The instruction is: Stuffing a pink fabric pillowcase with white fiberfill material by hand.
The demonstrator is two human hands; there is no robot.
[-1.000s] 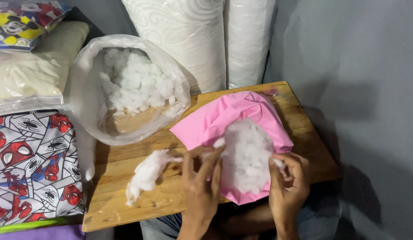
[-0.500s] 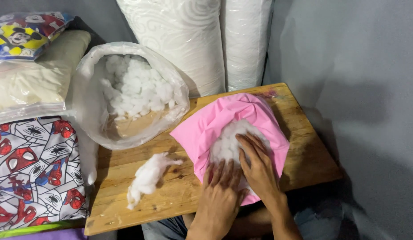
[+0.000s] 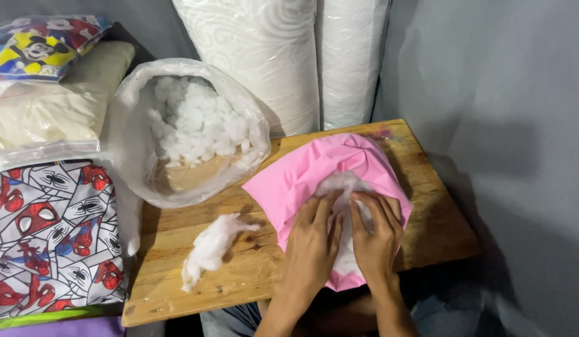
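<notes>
Your left hand (image 3: 312,240) and right hand (image 3: 376,234) lie side by side, fingers spread and flat, pressing the white stuffing (image 3: 347,206) down into the mouth of the pink fabric cover (image 3: 308,175); neither hand grips anything. The cover sits on the wooden counter (image 3: 426,206), toward its right half, its opening facing you. Push with your palms as well as your fingertips, so the fibre spreads into the far corners instead of bunching at the opening. A loose tuft of stuffing (image 3: 211,248) lies on the counter to your left, apart from the cover. Behind it the clear plastic bag (image 3: 130,134) stands open, half full of the same fibre, within easy reach.
</notes>
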